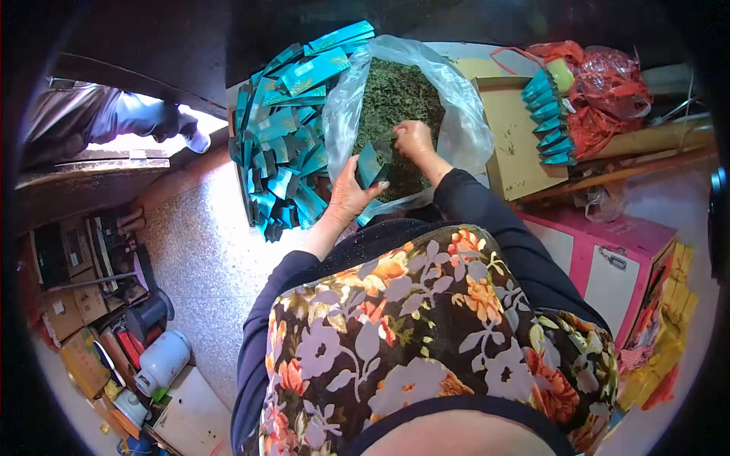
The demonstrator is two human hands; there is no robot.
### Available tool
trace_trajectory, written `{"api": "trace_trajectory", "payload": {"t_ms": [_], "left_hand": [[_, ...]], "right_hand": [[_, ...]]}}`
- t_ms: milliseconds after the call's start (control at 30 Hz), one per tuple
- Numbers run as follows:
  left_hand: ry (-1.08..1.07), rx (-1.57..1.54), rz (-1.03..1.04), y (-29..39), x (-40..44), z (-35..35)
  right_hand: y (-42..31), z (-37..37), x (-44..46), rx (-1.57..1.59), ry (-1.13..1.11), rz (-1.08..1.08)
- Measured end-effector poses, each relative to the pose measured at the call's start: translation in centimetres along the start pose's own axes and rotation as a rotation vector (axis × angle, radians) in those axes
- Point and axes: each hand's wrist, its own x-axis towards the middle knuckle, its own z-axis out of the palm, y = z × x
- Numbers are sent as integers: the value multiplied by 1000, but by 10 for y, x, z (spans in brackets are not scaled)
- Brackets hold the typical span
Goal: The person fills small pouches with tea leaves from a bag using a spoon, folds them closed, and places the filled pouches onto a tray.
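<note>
My left hand (350, 196) grips a small teal packet (369, 167) between thumb and fingers, holding it upright at the near side of a clear plastic bag (467, 125). Loose dark green dried leaves (397, 90) fill the bag, whose mouth is spread wide. Over the leaves, just right of the packet, my right hand (415, 141) is closed with its fingers curled together; what is inside them is hidden. Many more teal packets (293, 137) lie heaped to the left of the bag.
Right of the bag sits a shallow cardboard box (517, 144) with a row of teal packets (549, 125) along its edge. Beyond it are red plastic bags (608, 83). A pink-edged cabinet (616, 281) stands lower right. At left are another person's leg (129, 118) and a gas cylinder (166, 357).
</note>
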Motion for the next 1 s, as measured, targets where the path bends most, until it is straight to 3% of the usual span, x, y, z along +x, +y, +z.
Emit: {"api": "trace_trajectory", "payload": {"t_ms": [33, 133, 400, 500, 700, 800, 1000], "left_hand": [[2, 0, 0, -1, 1, 0], [-14, 26, 3, -3, 2, 1], [-106, -63, -66, -1, 17, 10], [-31, -40, 35, 4, 22, 14], [28, 22, 14, 8, 37, 17], [81, 110, 55, 9, 43, 21], [25, 50, -11, 14, 49, 21]], "right_hand": [[-11, -13, -4, 212, -95, 203], [-18, -35, -9, 386, -104, 253], [-43, -99, -22, 523, -106, 156], [-53, -123, -26, 537, -94, 108], [-80, -139, -33, 261, -49, -117], [-89, -123, -41, -224, 147, -523], [-116, -104, -59, -508, 84, -602]]}}
